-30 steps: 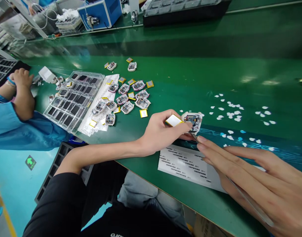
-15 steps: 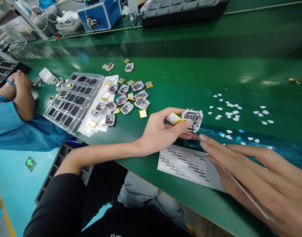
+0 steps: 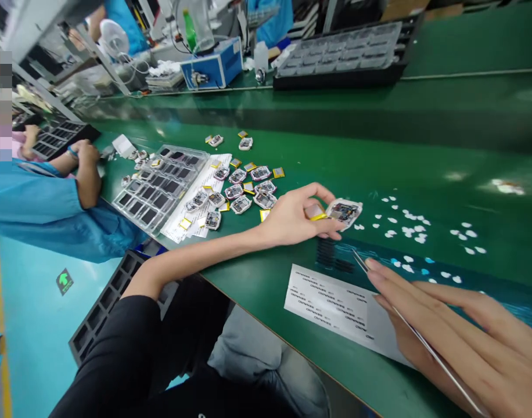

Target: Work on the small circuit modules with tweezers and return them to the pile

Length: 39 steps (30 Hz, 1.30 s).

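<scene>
My left hand [image 3: 297, 216] grips a white watch case [image 3: 347, 212] with an exposed circuit board, its fingers closed on the near edge. A yellow-edged battery [image 3: 315, 212] sticks out beside the case, by my fingers. Lower right, my right hand [image 3: 449, 331] is closed on a pair of metal tweezers [image 3: 416, 334], whose tips point left, apart from the case. Below the tips lie a dark blue strip [image 3: 379, 255] carrying small dark pieces and a white printed label sheet [image 3: 324, 299].
Several open watch cases [image 3: 241, 204] and batteries lie left of my hand, beside a clear compartment tray [image 3: 155, 194]. Small white pieces [image 3: 409, 231] are scattered at right. Another person's hand [image 3: 86, 152] rests at far left. A blue box [image 3: 218, 67] and black tray [image 3: 335, 78] stand behind.
The view has tilted up. The tweezers' tips, formerly at the case's lower edge, are now apart from it. My left hand has tipped the case to a flatter angle.
</scene>
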Available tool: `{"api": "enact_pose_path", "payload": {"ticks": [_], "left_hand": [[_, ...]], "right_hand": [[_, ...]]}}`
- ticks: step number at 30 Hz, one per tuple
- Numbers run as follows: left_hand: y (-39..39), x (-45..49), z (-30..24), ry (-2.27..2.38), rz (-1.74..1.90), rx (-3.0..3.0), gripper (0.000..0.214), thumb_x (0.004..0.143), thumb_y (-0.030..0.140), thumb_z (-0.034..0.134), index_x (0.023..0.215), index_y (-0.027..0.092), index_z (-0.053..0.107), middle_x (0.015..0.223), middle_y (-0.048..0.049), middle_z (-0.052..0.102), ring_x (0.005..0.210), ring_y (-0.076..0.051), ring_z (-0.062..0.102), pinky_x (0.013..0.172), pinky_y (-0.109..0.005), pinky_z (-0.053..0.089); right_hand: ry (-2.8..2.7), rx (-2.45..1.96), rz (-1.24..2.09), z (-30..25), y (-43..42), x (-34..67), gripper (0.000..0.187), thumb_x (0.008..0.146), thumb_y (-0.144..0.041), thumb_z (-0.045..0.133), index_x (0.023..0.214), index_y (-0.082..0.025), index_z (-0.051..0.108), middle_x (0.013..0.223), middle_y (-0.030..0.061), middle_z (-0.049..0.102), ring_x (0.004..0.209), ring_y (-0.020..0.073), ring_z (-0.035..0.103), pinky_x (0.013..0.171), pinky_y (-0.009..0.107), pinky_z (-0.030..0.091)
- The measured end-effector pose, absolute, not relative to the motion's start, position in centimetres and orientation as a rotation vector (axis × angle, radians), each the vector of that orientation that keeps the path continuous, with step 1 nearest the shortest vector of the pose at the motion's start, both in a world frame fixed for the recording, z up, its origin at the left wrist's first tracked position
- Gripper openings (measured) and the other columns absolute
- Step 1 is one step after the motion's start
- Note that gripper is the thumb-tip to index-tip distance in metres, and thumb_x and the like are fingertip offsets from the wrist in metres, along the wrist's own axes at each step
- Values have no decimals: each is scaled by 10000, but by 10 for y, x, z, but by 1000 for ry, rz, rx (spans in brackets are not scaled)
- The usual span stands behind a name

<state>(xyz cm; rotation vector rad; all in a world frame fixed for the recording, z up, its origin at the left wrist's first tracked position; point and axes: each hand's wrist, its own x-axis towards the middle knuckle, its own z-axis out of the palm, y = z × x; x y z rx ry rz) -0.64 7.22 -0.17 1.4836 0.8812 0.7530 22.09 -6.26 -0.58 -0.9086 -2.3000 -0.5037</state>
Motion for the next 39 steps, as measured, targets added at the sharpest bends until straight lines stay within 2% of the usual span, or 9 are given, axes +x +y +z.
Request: {"api": "enact_pose_path", "payload": {"ticks": [2, 4, 9, 15, 19, 24, 29, 34, 39], "left_hand": [[106, -4, 4, 1147, 717, 1926, 225, 908, 292, 753, 1065, 207, 616, 841, -24, 762, 910, -241, 783, 857, -357, 581], [144, -2, 11, 1456, 530, 2287, 186, 981, 308, 656, 1151, 234, 671, 1127, -67, 792, 1101, -277, 740, 931, -376, 553], [209, -24, 22, 1739, 353, 2359, 353, 1018, 326, 586, 1313, 157, 681, 1334, -168, 731, 1290, -343, 623, 1073, -431, 479], [232, -92, 15, 2231, 293, 2224, 499, 1060, 356, 451, 1332, -14, 646, 1531, -340, 512, 1464, -444, 414, 1220, -593, 273], [242, -111, 7, 2256, 250, 2166, 466, 1030, 386, 521, 1323, 53, 665, 1502, -291, 567, 1433, -410, 469, 1211, -561, 314], [245, -108, 15, 2124, 344, 2163, 492, 923, 176, 615, 1411, 117, 615, 1353, -211, 700, 1294, -349, 613, 1107, -469, 442], [225, -100, 35, 1902, 654, 2220, 387, 996, 194, 533, 1354, 266, 659, 1293, -57, 764, 1177, -206, 674, 1063, -365, 507], [187, -73, 53, 1351, 1330, 1479, 276, 983, 170, 591, 1252, 174, 650, 1332, -99, 749, 1161, -163, 708, 1019, -321, 559], [120, -33, 58, 914, 1188, 1105, 249, 1049, 323, 540, 1250, 185, 595, 1028, -34, 786, 732, -93, 723, 808, -282, 611]], "right_hand": [[-2277, -880, -481, -8, -61, 220, 637, 1016, -181, 597, 1632, -228, 442, 1228, -15, 797, 952, 223, 759, 853, 380, 632], [-2278, -893, -445, -7, -61, 219, 669, 997, -135, 626, 1632, -235, 441, 1195, -27, 807, 939, 221, 759, 873, 371, 629], [-2321, -935, -400, 1, -64, 219, 781, 941, -32, 674, 1651, -211, 401, 1202, -13, 807, 969, 222, 764, 952, 364, 618], [-2324, -965, -450, -8, -67, 227, 751, 1002, -110, 621, 1679, -278, 342, 1300, -32, 768, 1021, 210, 777, 956, 349, 643], [-2363, -926, -439, -13, -65, 227, 717, 1021, -136, 589, 1682, -229, 326, 1318, -16, 761, 1010, 218, 783, 900, 356, 655], [-2337, -874, -473, -6, -58, 221, 726, 1016, -104, 591, 1681, -220, 324, 1217, -30, 799, 936, 206, 786, 834, 336, 644], [-2316, -838, -590, 5, -55, 216, 721, 982, -61, 633, 1651, -141, 377, 1168, -6, 814, 875, 213, 770, 849, 340, 621], [-2333, -876, -538, 9, -58, 216, 765, 987, -64, 620, 1680, -207, 329, 1151, -47, 816, 880, 201, 773, 846, 318, 623], [-2275, -921, -524, 7, -53, 210, 752, 1002, -124, 636, 1682, -245, 338, 1182, 0, 814, 926, 225, 753, 824, 354, 630]]}}
